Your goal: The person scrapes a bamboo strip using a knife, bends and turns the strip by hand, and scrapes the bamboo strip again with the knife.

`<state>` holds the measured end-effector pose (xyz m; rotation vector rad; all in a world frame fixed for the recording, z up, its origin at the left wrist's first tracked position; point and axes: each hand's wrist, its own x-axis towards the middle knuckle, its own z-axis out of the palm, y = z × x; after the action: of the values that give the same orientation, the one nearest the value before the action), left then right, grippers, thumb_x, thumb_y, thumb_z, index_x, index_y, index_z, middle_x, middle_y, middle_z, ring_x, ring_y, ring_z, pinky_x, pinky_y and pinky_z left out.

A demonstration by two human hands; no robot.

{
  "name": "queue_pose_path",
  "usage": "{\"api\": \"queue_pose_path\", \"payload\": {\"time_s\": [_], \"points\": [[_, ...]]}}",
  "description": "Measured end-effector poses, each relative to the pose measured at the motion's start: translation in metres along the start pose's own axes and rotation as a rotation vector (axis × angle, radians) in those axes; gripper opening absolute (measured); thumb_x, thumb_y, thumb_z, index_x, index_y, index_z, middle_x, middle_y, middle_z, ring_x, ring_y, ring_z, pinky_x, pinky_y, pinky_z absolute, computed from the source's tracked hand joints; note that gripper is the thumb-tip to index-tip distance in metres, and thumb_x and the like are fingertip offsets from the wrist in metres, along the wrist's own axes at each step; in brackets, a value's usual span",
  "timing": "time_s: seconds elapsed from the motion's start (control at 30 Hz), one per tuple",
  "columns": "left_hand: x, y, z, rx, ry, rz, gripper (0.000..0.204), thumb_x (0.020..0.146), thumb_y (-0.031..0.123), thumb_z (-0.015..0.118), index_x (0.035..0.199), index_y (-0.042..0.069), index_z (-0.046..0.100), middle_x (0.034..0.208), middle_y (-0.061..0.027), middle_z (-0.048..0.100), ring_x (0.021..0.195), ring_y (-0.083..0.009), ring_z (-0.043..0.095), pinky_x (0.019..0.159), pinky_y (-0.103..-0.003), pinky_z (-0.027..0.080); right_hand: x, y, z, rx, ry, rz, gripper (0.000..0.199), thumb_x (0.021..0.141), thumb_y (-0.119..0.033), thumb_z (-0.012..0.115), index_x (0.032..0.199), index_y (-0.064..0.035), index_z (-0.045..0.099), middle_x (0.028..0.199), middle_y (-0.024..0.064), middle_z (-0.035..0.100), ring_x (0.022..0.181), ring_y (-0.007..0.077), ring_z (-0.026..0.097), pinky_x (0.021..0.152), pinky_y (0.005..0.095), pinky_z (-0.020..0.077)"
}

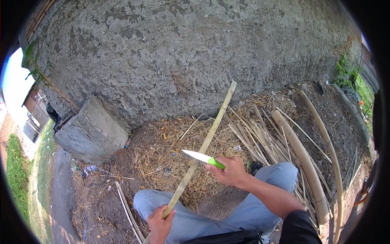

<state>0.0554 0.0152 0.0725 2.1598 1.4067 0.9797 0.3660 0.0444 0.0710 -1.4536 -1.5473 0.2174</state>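
My left hand (159, 226) is closed round the lower part of a long, flat bamboo strip (212, 129), which slants up and to the right in front of me. In my right hand (231, 171) is a small knife (198, 155) with a white blade and a bright green handle. Its blade points left and crosses over the middle of the strip; whether the edge touches the strip I cannot tell. My fingers wrap the green handle. The strip's far end stands out before the rough wall, and its near end runs down past my left hand.
Split bamboo strips (260, 140) lie heaped at the right, beside a thick bamboo pole (302, 162) and a thinner curved pole (327, 150). Dry shavings (162, 162) cover the ground. A concrete block (95, 130) stands left, against a rough grey wall (183, 53). My knees are bent below.
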Motion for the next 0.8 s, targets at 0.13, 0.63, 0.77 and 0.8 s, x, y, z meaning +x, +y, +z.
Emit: {"api": "queue_pose_path", "payload": {"time_s": [0.13, 0.63, 0.77, 0.8], "points": [[-0.006, -0.003, -0.005, 0.118, 0.013, -0.008, 0.02, 0.08, 0.014, 0.077, 0.093, 0.002, 0.068, 0.071, -0.0099, 0.064, 0.059, -0.024, 0.061, 0.054, -0.035, 0.047, 0.01, -0.003, -0.011, -0.047, 0.02, 0.076, 0.04, 0.082, -0.043, 0.074, 0.081, -0.0036, 0.068, 0.051, 0.0086, 0.056, 0.042, 0.0245, 0.056, 0.041, 0.0351, 0.0417], [0.0, -0.01, -0.028, 0.146, 0.164, 0.021, 0.02, 0.077, 0.007, 0.077, 0.095, 0.001, 0.069, 0.07, -0.0111, 0.059, 0.061, -0.0207, 0.055, 0.056, -0.034, 0.044, 0.042, 0.019, -0.06, 0.256, 0.385, 0.411, 0.026, 0.087, -0.022, 0.072, 0.076, 0.0003, 0.066, 0.057, -0.0045, 0.045, 0.053, 0.0056, 0.037, 0.049, 0.0273, 0.0306], [-0.009, -0.025, -0.032, 0.175, 0.193, 0.013, 0.028, 0.075, 0.007, 0.079, 0.102, 0.006, 0.072, 0.079, -0.0136, 0.066, 0.069, -0.0287, 0.064, 0.064, -0.038, 0.052, 0.039, 0.017, -0.058, 0.245, 0.368, 0.412, 0.026, 0.087, -0.023, 0.072, 0.076, 0.0, 0.066, 0.057, -0.0042, 0.047, 0.053, 0.0046, 0.038, 0.048, 0.0273, 0.0294], [-0.009, -0.022, -0.035, 0.174, 0.197, 0.017, 0.028, 0.075, 0.007, 0.079, 0.102, 0.006, 0.072, 0.079, -0.0136, 0.066, 0.069, -0.0287, 0.064, 0.064, -0.038, 0.052, 0.039, 0.016, -0.057, 0.229, 0.35, 0.408, 0.027, 0.087, -0.023, 0.072, 0.075, 0.0, 0.066, 0.057, -0.0043, 0.047, 0.053, 0.0042, 0.037, 0.048, 0.0273, 0.0288]]}}
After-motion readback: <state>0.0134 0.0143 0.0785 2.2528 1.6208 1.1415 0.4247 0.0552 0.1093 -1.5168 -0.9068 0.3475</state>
